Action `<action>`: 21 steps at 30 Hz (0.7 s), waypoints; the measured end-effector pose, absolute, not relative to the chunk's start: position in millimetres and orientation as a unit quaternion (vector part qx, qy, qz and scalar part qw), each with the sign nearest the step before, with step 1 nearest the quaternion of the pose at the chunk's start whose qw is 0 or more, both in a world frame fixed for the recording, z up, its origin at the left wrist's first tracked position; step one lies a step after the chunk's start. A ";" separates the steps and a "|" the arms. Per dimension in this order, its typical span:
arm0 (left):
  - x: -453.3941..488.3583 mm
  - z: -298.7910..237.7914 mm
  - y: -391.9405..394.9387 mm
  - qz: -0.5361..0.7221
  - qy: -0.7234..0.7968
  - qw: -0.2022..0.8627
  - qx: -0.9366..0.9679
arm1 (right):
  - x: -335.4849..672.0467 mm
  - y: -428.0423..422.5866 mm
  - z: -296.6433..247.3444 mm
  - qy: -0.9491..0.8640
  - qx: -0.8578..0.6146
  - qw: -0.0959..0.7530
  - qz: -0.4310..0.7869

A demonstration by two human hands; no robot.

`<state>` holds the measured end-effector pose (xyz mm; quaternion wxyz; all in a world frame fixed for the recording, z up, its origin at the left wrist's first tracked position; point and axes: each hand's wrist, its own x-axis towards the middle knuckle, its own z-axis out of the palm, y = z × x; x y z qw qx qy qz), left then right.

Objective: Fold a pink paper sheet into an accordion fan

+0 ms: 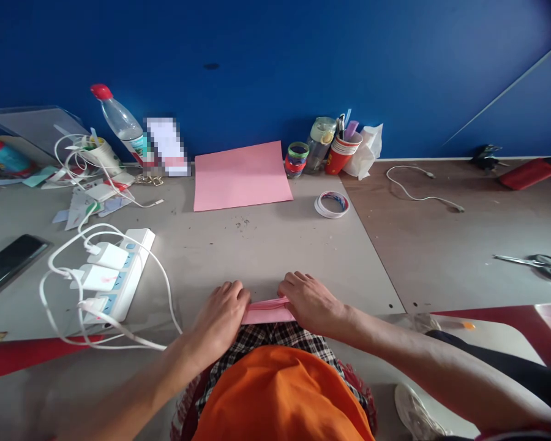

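A folded strip of pink paper lies at the table's front edge, with several layers showing along its upper side. My left hand is closed on its left end, fingers curled. At the other end my right hand grips it, thumb and fingers pinched over the fold. Farther back, apart from both hands, a flat pink sheet leans slightly up toward the blue partition.
A white power strip with chargers and looping cables stands left. A tape roll, a red paper cup of pens and a tilted bottle are farther back. Scissors and a thin cable lie right.
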<state>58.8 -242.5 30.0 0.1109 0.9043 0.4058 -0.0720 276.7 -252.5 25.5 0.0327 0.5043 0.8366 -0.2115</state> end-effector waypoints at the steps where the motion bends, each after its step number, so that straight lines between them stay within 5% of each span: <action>1: 58.6 30.9 -243.9 -0.072 0.402 0.111 0.906 | 276.7 -252.8 26.7 0.835 0.506 0.031 -0.213; 7: 51.0 27.6 -249.9 -0.032 0.397 0.068 0.915 | 280.6 -255.3 29.3 0.831 0.502 -0.002 -0.238; 15: 53.0 32.4 -228.1 0.147 0.395 -0.122 0.898 | 284.4 -240.2 27.5 0.868 0.453 -0.173 0.105; 21: 55.8 19.7 -232.6 0.121 0.377 -0.117 0.911 | 285.0 -241.8 10.7 0.876 0.436 -0.158 0.130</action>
